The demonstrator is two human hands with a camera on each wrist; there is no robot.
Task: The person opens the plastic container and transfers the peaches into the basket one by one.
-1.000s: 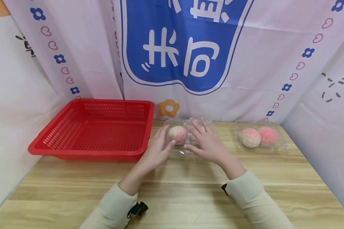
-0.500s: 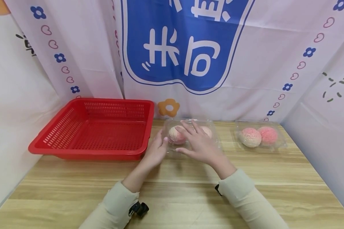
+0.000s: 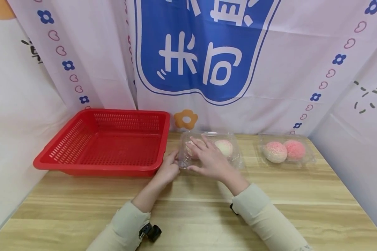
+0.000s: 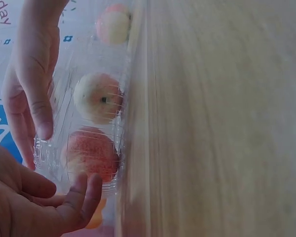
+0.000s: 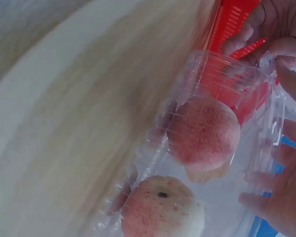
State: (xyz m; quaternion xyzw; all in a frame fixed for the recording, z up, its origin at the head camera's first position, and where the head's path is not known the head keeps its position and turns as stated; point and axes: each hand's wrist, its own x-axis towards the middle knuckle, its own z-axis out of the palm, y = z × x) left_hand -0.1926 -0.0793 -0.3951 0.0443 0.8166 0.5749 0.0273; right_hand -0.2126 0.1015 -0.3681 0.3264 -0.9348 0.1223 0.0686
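A clear plastic clamshell box (image 3: 235, 155) with two pink and cream peaches (image 3: 224, 148) lies on the table by the back cloth. At its left end, my left hand (image 3: 168, 170) curls its fingers at the corner; in the right wrist view the left hand (image 5: 278, 37) pinches the plastic edge there. My right hand (image 3: 212, 162) spreads over the lid, its fingers reaching across the left peach and partly hiding it. Seen from the left wrist, the right hand (image 4: 34, 84) has its fingertips at the box's upper edge, beside the peaches (image 4: 91, 155).
Close on the left of the box stands a red plastic basket (image 3: 113, 170) with slotted walls. A second clear box (image 3: 308, 155) holding two more peaches (image 3: 275, 152) is farther right. A printed cloth (image 3: 270, 115) hangs behind the wooden table (image 3: 201, 216).
My left hand has drawn back and lower along the box's left end. The right hand has slid left over the lid, uncovering the right peach and covering more of the left one.
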